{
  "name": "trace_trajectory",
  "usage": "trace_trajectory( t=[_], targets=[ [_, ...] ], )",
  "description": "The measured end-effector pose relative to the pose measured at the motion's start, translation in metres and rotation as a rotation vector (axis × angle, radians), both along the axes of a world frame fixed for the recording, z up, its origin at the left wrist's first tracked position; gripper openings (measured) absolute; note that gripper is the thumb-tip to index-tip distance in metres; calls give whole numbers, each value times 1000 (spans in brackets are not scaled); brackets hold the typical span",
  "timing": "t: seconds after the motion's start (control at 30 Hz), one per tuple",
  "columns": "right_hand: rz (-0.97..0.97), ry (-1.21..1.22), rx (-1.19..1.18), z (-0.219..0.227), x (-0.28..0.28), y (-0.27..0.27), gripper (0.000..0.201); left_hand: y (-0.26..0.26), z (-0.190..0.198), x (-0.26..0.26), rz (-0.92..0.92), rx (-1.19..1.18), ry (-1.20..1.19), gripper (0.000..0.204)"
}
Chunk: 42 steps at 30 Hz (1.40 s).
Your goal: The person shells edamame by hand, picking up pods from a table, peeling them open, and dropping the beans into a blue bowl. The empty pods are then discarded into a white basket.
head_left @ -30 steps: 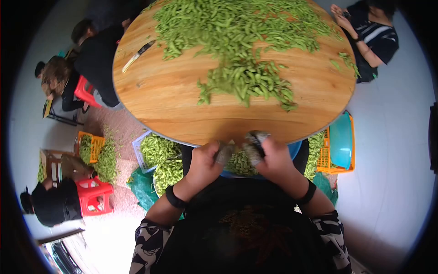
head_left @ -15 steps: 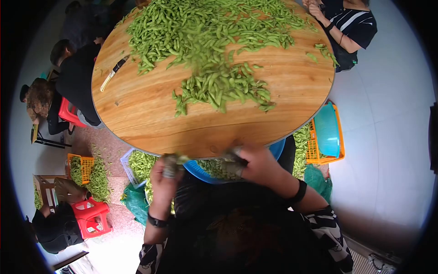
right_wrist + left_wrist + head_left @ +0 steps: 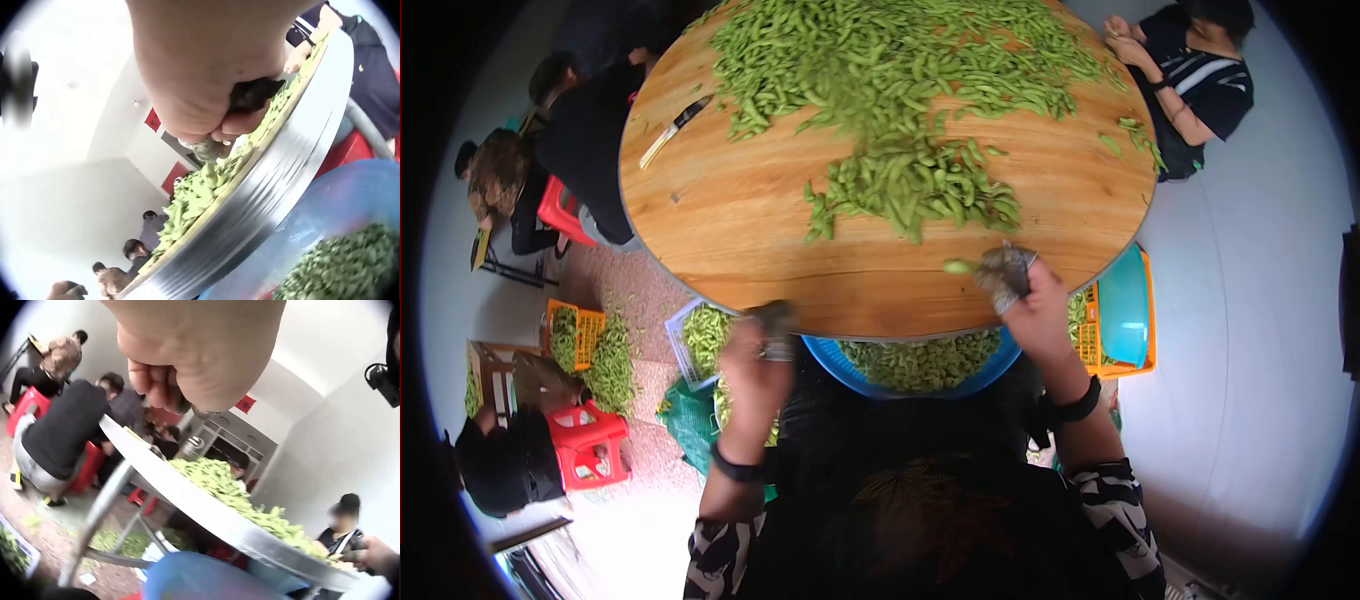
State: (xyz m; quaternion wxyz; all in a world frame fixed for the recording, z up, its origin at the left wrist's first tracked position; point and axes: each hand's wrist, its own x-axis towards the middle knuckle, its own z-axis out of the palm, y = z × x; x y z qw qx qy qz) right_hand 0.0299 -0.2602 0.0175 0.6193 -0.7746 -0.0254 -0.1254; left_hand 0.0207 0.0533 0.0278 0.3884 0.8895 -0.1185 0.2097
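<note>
Edamame pod (image 3: 960, 266): one green pod sits at the tip of the right hand (image 3: 1025, 295), at about 4 o'clock on the round wooden worktop (image 3: 730, 230), just short of the near rim.
Pod pile (image 3: 915, 185): the loose heap it belongs with lies at the worktop's centre, with a far bigger spread toward 12 o'clock.
How it handles: I'd judge a pod light, a little springy, with a fuzzy skin that is not slippery; it should bruise or split only under a hard squeeze. Best taken by one end, between thumb and forefinger.
Right hand pose: reached up over the near rim, wrist bent back, a dark band on the wrist. Its fingers (image 3: 244, 119) are curled tight around something dark and small; whether that is a tool or a finger cover I cannot tell.
Left hand (image 3: 765, 345): at about 7 o'clock, just below the worktop's rim and off the wood, forearm pointing up from the lap. The fingers (image 3: 156, 384) are curled in, with something greyish at the tips; what it is I cannot make out, and no pod shows there.
Blue basin (image 3: 920, 372): under the near rim at 6 o'clock, between the two hands, part-filled with green pods.
Knife (image 3: 672, 130): lying alone at 10 o'clock, well apart from both hands.
Crates: orange crate (image 3: 1100, 345) with pods at 4 o'clock on the floor, a teal tub (image 3: 1125, 305) resting in it.
People: others sit round the worktop, one at 2 o'clock, several at 9 to 10 o'clock.
</note>
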Motion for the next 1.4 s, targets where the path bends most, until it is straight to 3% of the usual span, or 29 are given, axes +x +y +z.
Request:
trace_trajectory(
  t=[0.03, 0.1, 0.13, 0.2, 0.23, 0.3, 0.47, 0.53, 0.67, 0.73, 0.83, 0.9, 1.0, 1.1, 1.17, 1.23, 1.3, 1.37, 1.4],
  targets=[
    [48, -24, -4, 4, -2, 14, 20, -20, -4, 3, -237, -161, 76, 21],
    [98, 174, 150, 9, -12, 37, 18, -57, 4, 0, -402, -283, 322, 25],
    [133, 102, 115, 7, -15, 45, 17, -69, 0, 2, -384, -286, 320, 25],
    [141, -24, -40, 0, -21, 59, 17, -84, -11, 5, -508, -848, 575, 27],
    [148, -20, -40, 0, -22, 62, 17, -85, -12, 4, -500, -852, 575, 27],
    [146, -147, -275, -1, -24, 64, 19, -85, -12, 3, -497, -960, 547, 24],
    [191, -78, -279, 16, -25, 62, 25, -68, -6, 5, -445, -1025, 580, 22],
    [117, -32, -223, 15, -28, 50, 26, -68, 0, 4, -309, -978, 652, 13],
    [-42, 5, -244, 15, -19, 16, 26, -55, -7, 9, -369, -965, 670, 24],
    [-41, -93, -646, 10, -20, 15, 24, -54, -12, 11, -361, -979, 681, 23],
    [105, -222, -815, -3, -23, 21, 23, -59, -11, 11, -370, -1031, 716, 23],
    [32, -218, -801, -5, -32, 15, 19, -61, -8, 10, -356, -1035, 743, 22],
    [-136, -57, -989, -2, -49, -21, 13, -57, -5, 9, -377, -1012, 815, 20],
    [-269, 43, -1109, -3, -76, -84, 12, -56, -5, 9, -428, -962, 885, 18],
    [-292, 127, -1008, -20, -94, -142, 23, -56, -5, 9, -446, -931, 904, 17],
    [-654, 366, -1279, -10, -105, -148, 32, -58, -6, 8, -477, -914, 923, 17],
    [-736, 264, -1268, -3, -100, -142, 34, -60, -4, 8, -462, -909, 942, 15],
    [-417, -10, -724, 7, -91, -119, 37, -60, -4, 7, -510, -860, 940, 14],
    [-276, 292, -455, 19, -89, -101, 40, -60, -4, 7, -512, -850, 938, 14]
  ],
)
